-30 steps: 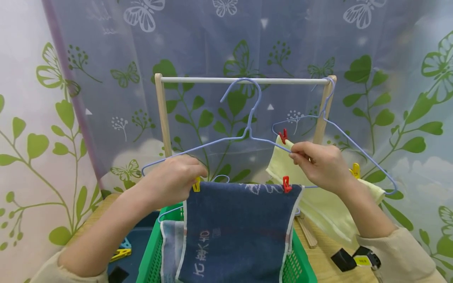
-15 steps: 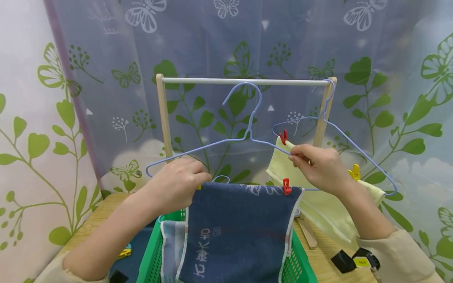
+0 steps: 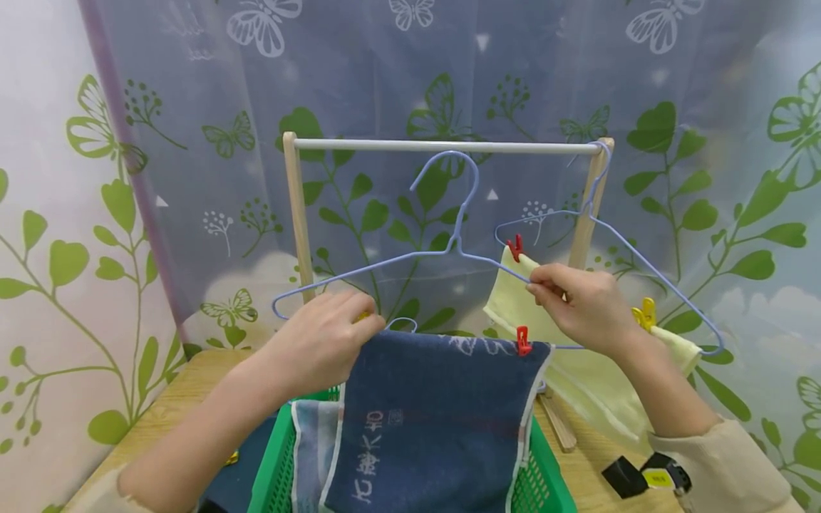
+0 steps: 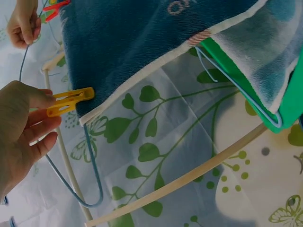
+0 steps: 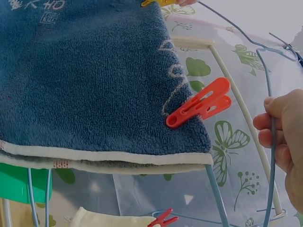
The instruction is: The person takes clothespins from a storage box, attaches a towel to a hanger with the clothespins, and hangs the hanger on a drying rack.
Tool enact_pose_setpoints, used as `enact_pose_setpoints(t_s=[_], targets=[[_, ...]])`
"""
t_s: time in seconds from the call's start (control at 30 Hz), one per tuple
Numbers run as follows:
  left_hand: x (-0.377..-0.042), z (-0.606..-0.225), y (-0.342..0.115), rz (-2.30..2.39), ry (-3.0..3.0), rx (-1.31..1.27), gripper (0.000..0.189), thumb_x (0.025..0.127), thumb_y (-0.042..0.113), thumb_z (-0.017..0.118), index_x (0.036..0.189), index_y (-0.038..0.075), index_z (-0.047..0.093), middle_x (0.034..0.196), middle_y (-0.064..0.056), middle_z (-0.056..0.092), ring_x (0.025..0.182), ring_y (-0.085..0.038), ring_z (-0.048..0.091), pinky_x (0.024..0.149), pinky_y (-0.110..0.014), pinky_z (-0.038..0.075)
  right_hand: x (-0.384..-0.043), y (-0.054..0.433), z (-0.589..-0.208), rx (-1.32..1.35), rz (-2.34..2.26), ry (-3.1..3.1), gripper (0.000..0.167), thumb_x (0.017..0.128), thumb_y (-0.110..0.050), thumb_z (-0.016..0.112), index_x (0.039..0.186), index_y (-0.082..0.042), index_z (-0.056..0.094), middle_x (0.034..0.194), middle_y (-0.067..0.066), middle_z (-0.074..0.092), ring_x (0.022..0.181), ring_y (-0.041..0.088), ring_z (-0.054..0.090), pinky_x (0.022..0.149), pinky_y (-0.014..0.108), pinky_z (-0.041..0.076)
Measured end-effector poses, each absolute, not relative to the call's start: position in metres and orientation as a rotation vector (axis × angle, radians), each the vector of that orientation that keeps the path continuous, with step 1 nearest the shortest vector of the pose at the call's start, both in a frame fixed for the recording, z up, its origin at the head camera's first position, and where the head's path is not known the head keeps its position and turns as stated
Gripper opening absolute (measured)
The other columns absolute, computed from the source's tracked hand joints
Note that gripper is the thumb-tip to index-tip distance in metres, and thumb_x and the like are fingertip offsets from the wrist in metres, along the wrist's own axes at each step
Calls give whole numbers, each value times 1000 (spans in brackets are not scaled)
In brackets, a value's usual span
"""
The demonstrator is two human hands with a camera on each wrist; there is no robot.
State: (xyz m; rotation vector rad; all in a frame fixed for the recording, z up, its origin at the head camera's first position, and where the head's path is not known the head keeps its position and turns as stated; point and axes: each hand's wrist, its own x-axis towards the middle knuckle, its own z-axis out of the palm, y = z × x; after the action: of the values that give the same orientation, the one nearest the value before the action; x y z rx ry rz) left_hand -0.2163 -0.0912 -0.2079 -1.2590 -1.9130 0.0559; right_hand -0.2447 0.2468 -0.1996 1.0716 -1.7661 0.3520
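Observation:
A dark blue towel (image 3: 436, 420) with a white border hangs folded over the lower bar of a blue wire hanger (image 3: 456, 241). My left hand (image 3: 327, 335) is at the towel's upper left corner. In the left wrist view its thumb and fingers pinch the handles of a yellow clothespin (image 4: 71, 100), whose front end lies on the towel. My right hand (image 3: 580, 303) holds the hanger's right shoulder between thumb and fingers. At the towel's upper right, a red clothespin (image 5: 201, 103) grips the cloth. The hanger's hook stands just below the rack's white rod.
Behind stands a rack with a white rod (image 3: 385, 145) and wooden posts. At its right end hangs another blue hanger (image 3: 631, 249) bearing a pale yellow towel (image 3: 590, 385). Below is a green basket (image 3: 272, 463) with a light blue cloth (image 3: 314, 449). A dark tray (image 3: 246, 456) lies left of it.
My left hand has moved slightly right onto the yellow clothespin, which now tips upward between its fingers. The held hanger has shifted a little right and down. My right hand keeps its hold.

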Motion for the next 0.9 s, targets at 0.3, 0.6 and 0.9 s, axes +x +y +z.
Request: enact_pose_setpoints(t_s=[0.3,0.6,0.9], targets=[[-218,-210,-93,24,-1740,-1227,22,75,-2,61,97,2,66,97,-14,58,89,-30,57,74,-39,48,-240,264,-193,1003,325,-1798,48,96,-38,41,80,-1,66,64,1,63,50,10,56,46,17,42],[-220,-215,-98,31,-1653,-1265,21,86,1,45,86,3,66,83,-7,57,77,-22,56,70,-34,46,-233,279,-184,957,312,-1834,47,95,-38,44,81,0,66,65,3,64,52,9,58,48,13,42],[-225,-235,-118,-9,-1801,-1299,21,87,2,49,72,8,62,67,0,55,60,-15,52,52,-26,37,-225,294,-179,845,317,-1858,21,87,-15,59,83,4,66,66,9,66,60,-9,54,51,9,41]])
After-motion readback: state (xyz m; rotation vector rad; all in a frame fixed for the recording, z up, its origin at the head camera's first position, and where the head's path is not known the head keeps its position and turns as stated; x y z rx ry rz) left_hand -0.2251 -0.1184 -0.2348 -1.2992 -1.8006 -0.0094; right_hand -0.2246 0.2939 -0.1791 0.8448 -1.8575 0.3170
